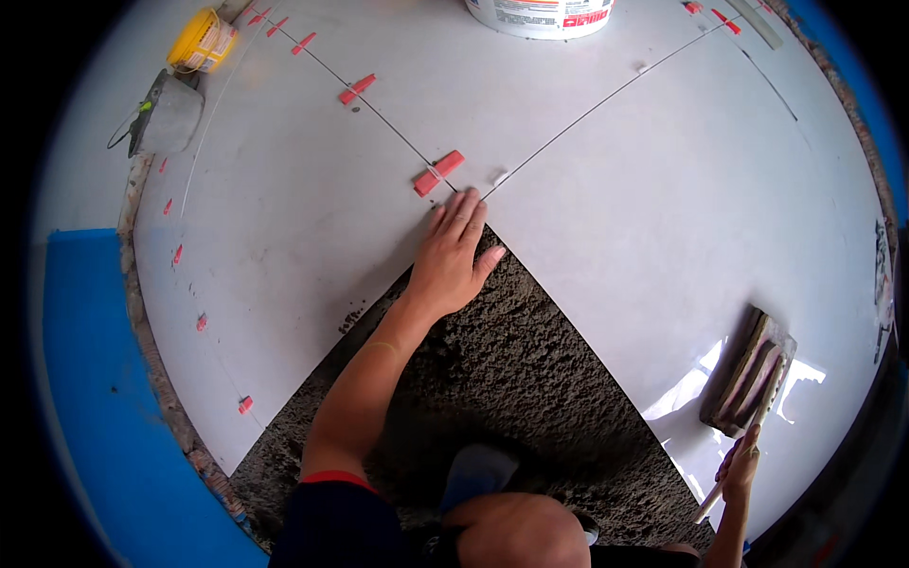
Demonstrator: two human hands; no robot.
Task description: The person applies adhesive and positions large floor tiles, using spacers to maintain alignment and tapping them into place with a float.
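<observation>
Touching glossy white floor tile [312, 170], the left hand [451, 260] is stretched out, thumb spread. By the right hand [741, 466], a slender pale stick [764, 407] is gripped beside a ridged brown block [741, 379].

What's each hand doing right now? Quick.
Left hand: open, nothing visibly held, fingertips just below the nearest red wedge.
Right hand: closed, holding a pale stick.
</observation>
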